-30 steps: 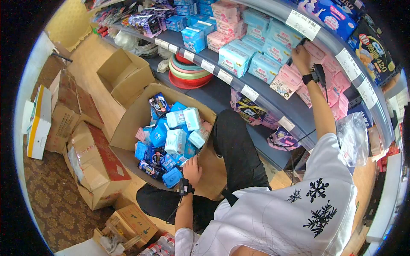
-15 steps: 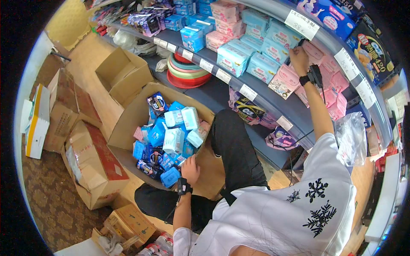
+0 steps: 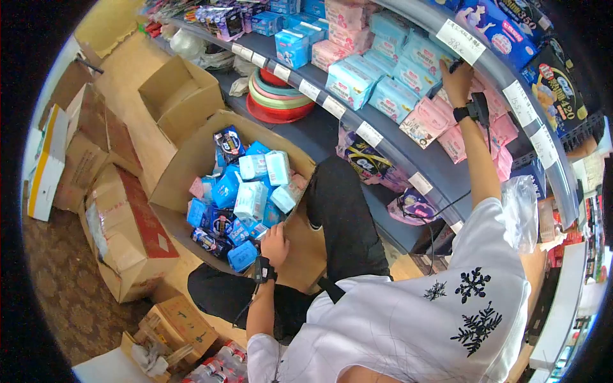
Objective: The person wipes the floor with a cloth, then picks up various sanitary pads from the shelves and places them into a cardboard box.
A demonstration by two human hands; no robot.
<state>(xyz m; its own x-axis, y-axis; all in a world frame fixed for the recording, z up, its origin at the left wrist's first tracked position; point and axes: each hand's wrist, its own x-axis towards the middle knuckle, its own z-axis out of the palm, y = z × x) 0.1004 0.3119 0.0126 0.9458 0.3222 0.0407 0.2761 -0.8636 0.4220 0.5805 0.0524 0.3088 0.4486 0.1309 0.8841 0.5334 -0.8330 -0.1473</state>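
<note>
Cardboard, brown and open-topped, makes the big box (image 3: 191, 185) on the floor by our knee, heaped with blue and white soft packs (image 3: 246, 191) so they lie within reach. Our left hand (image 3: 274, 242) rests at the box's near edge, fingers curled on a blue pack (image 3: 242, 256); how firm the grip is, we cannot tell. Our right hand (image 3: 457, 80) reaches up to the pink packs (image 3: 440, 118) at the grey shelf's front edge (image 3: 383, 143), under a white price label (image 3: 461, 39); whether it grips anything, we cannot tell. A dark pack (image 3: 559, 80) above reads "420".
</note>
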